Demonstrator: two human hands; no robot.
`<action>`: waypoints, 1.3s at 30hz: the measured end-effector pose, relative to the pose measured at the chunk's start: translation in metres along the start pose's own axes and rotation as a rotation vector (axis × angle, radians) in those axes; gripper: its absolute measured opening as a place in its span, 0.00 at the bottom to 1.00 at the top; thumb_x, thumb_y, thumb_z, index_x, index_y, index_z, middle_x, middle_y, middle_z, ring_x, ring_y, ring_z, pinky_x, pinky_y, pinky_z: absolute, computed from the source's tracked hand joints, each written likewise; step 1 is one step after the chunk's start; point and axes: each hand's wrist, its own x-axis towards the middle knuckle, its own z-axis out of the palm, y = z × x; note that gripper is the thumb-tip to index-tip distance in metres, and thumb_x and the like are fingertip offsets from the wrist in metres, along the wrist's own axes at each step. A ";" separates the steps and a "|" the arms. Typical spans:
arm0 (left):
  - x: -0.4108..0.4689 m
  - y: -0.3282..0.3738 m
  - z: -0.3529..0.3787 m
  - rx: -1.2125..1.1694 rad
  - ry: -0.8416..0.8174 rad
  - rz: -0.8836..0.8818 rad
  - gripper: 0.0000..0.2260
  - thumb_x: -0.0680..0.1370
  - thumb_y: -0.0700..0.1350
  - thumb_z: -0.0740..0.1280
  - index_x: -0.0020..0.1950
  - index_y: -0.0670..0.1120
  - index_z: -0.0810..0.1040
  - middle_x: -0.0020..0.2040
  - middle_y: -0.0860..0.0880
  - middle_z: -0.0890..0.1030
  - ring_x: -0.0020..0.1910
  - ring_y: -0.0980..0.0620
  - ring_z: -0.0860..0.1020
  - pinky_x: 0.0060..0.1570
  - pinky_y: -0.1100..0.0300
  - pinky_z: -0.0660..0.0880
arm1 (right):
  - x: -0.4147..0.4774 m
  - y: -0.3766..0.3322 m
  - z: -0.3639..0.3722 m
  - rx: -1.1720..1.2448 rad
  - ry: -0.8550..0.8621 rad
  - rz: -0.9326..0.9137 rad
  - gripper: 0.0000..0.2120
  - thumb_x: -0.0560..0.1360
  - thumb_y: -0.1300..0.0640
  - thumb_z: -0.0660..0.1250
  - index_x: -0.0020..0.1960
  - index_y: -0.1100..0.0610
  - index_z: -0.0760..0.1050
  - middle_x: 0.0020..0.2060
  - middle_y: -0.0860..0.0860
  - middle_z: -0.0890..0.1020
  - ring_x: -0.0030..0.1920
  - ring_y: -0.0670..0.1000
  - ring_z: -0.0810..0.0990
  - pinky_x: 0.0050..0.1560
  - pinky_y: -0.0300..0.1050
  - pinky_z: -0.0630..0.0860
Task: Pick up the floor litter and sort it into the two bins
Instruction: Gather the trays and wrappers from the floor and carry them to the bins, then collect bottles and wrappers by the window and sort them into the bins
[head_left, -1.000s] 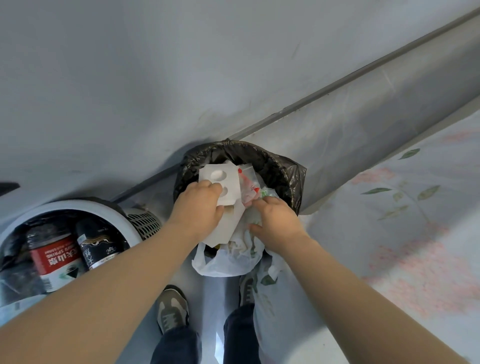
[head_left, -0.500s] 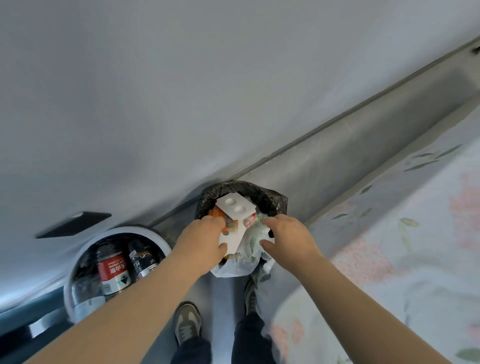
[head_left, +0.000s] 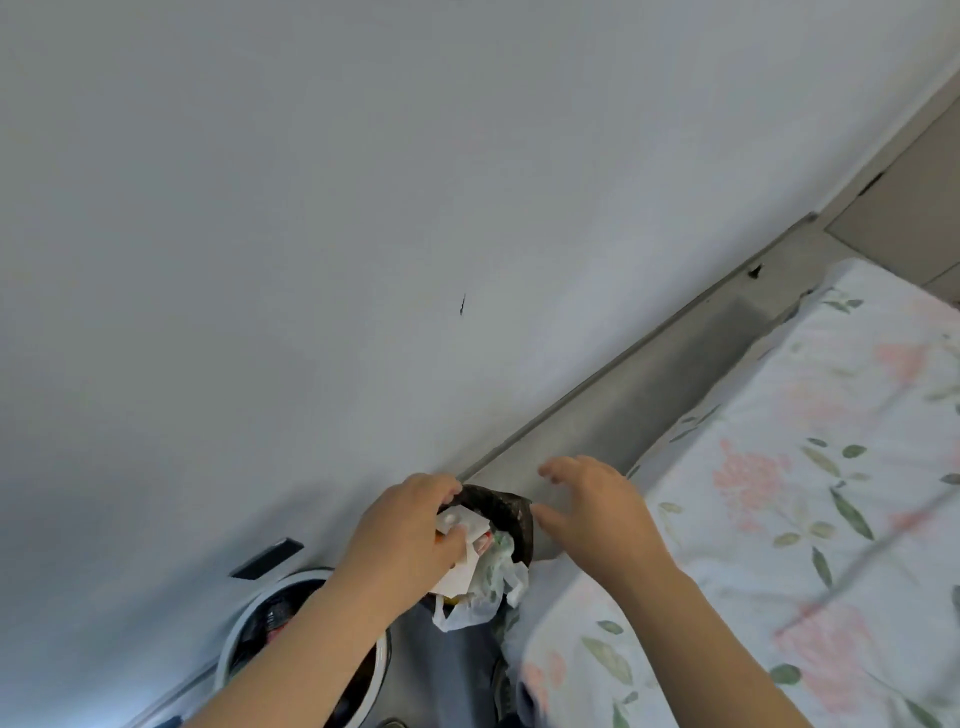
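1. Below centre, against the wall: two bins, side by side. One is a bin with a black liner (head_left: 511, 506). The other is a round white bin (head_left: 232, 636) to its left, partly hidden by the left forearm.
2. Two hands in view. The left hand (head_left: 408, 540) is over the black-lined bin's mouth, fingers curled down onto a white card (head_left: 464, 521), which it grips.
3. The right hand (head_left: 597, 514) is held just to the right of that bin, fingers spread and slightly bent. It has hold of nothing and touches nothing that can be seen.
4. Litter counted at the black-lined bin: one white card with round dimples, one thin white plastic bag (head_left: 488, 587) spilling over the near rim, and one small red scrap (head_left: 483, 543) between them. All sit at or above rim level.
5. White bin contents: dark items with a spot of red. Number cannot be told.
6. Surface: a narrow strip of grey floor (head_left: 649, 395) runs between the wall and a bed.
7. Room: a plain pale wall (head_left: 363, 208) with one short dark mark (head_left: 462, 304), and one black rectangular fitting (head_left: 267, 557) low on the wall. The bed sheet (head_left: 779, 493) is white with pink flowers and green leaves.
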 end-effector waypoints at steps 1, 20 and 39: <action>-0.007 0.009 -0.015 0.011 0.018 0.030 0.17 0.78 0.50 0.63 0.67 0.53 0.70 0.62 0.56 0.74 0.59 0.56 0.73 0.58 0.62 0.71 | -0.011 -0.005 -0.019 0.002 0.017 -0.007 0.19 0.76 0.51 0.65 0.66 0.49 0.72 0.60 0.45 0.77 0.62 0.48 0.73 0.59 0.41 0.70; -0.097 0.270 -0.181 0.026 0.234 0.566 0.15 0.78 0.53 0.63 0.65 0.57 0.70 0.60 0.62 0.73 0.57 0.60 0.72 0.53 0.67 0.69 | -0.217 -0.001 -0.298 0.044 0.648 0.130 0.17 0.74 0.48 0.69 0.62 0.46 0.75 0.58 0.40 0.78 0.53 0.43 0.76 0.53 0.34 0.68; -0.150 0.515 -0.088 -0.037 -0.067 1.310 0.16 0.77 0.52 0.65 0.65 0.55 0.71 0.59 0.61 0.74 0.60 0.61 0.71 0.55 0.67 0.66 | -0.444 0.088 -0.360 -0.096 1.012 0.759 0.17 0.74 0.48 0.69 0.62 0.46 0.74 0.55 0.41 0.78 0.58 0.45 0.75 0.52 0.35 0.65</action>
